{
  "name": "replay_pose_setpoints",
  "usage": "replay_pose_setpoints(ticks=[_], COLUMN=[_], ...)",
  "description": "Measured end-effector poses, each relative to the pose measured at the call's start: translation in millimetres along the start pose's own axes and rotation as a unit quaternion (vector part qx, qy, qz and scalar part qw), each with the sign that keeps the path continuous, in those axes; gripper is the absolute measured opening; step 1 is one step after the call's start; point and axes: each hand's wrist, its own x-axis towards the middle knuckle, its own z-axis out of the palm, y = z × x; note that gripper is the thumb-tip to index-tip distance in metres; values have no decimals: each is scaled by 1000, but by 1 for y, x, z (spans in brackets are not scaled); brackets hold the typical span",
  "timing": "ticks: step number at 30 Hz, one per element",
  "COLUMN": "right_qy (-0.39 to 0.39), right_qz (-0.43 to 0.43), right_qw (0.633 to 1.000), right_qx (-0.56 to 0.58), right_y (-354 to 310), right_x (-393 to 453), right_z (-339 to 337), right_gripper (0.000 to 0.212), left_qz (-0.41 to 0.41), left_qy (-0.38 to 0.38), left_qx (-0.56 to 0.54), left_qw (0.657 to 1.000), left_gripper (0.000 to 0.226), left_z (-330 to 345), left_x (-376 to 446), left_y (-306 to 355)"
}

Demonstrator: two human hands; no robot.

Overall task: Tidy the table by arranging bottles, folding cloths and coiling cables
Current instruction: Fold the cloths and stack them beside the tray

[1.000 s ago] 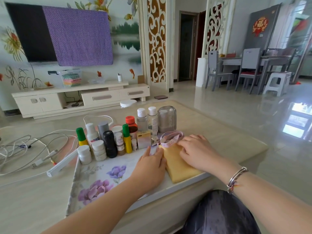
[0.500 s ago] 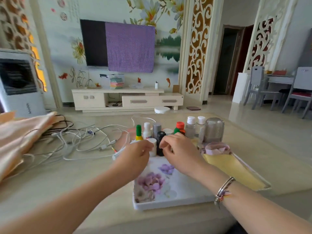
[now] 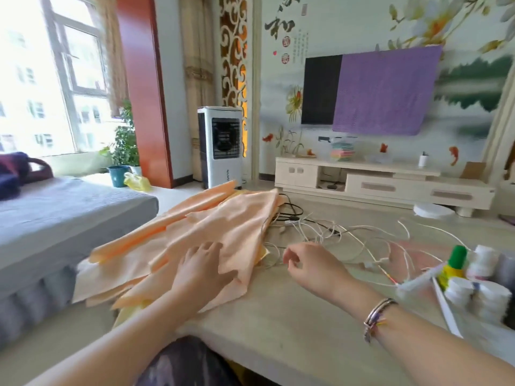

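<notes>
A heap of peach-orange cloths (image 3: pixel 223 235) lies crumpled on the left part of the desk (image 3: pixel 292 316), layered in loose folds, with a pale yellow piece peeking out beneath its near and right edges. Its left side spills over the desk's left edge towards the grey sofa (image 3: pixel 69 213).

The left hand (image 3: pixel 204 270) rests flat on the near right part of the cloths, fingers spread wide, palm down, gripping nothing. The right hand (image 3: pixel 309 264) hovers just right of the heap, over the desk, fingers loosely curled and half closed, with nothing in it; a bracelet (image 3: pixel 376 316) circles the wrist.

Behind and right of the right hand, a tangle of white cables (image 3: pixel 348 238) sprawls across the desk, with a black cable (image 3: pixel 292 210) at its far side against the cloth heap.

At the right border sits a tray (image 3: pixel 446 310) holding bottles (image 3: pixel 473 277): one yellow with a green cap, several white, blurred.

The near strip of desk between the cloths and the tray lies bare, and the front edge runs just before the person's lap.
</notes>
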Motion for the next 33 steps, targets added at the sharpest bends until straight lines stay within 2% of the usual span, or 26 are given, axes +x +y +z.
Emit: replay_pose_setpoints(ticks=[3, 5, 9, 11, 14, 18, 21, 25, 27, 30, 33], right_qy=[-23, -35, -38, -21, -5, 19, 88, 219, 264, 298, 308], right_qz=[10, 13, 39, 52, 60, 56, 74, 108, 129, 161, 165], right_qw=[999, 997, 995, 995, 996, 998, 992, 935, 896, 822, 763], right_qx=[33, 65, 88, 84, 65, -8, 55, 259, 334, 458, 543], right_y=[-8, -14, -19, -19, -18, -21, -20, -13, -7, 2, 10], right_x=[17, 26, 39, 45, 55, 66, 69, 61, 53, 41, 29], right_z=[21, 33, 53, 58, 64, 67, 54, 16, -7, -45, -79], right_gripper=[16, 13, 16, 24, 28, 9, 11, 17, 17, 16, 16], left_qz=[-19, -4, 20, 28, 35, 12, -5, -65, -93, -109, -109], left_qy=[-5, -27, -77, -91, -104, -83, -111, -129, -139, -148, -161], left_qx=[10, 18, -2, -6, 0, -11, -1, -49, -85, -96, -76], left_qw=[1000, 999, 997, 995, 994, 996, 994, 988, 982, 978, 978], left_gripper=[75, 78, 112, 117, 102, 59, 49, 50, 63, 78, 74], left_z=[9, 13, 22, 26, 31, 33, 31, 20, 13, 9, 6], left_x=[8, 11, 8, 7, 9, 16, 25, 38, 44, 48, 41], left_y=[-24, -30, -27, -26, -22, -10, -6, -7, -6, -4, 9])
